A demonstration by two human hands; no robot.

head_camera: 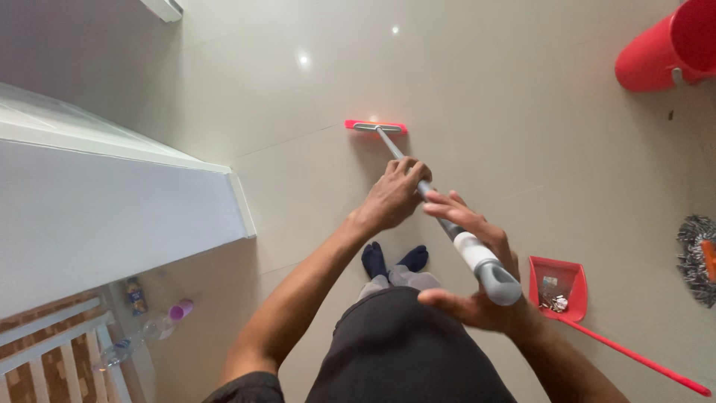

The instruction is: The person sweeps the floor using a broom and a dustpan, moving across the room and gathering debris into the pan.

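Floor wiper mid-stroke on the tiled floor, gripped in both hands.

The wiper (440,213) reaches its red head (377,127) out flat on the pale floor (298,97) ahead of the dark-socked feet (394,259). The left hand (394,195) wraps the grey shaft low down; the right hand (477,280) sits loosely at the grey top end, fingers partly spread. This looks like the far end of a stroke, so drawing back would call for steady downward pressure. Near the right hand lies a red dustpan (558,287) holding scraps; a mop head (697,257) and a red bucket (664,48) sit farther off.
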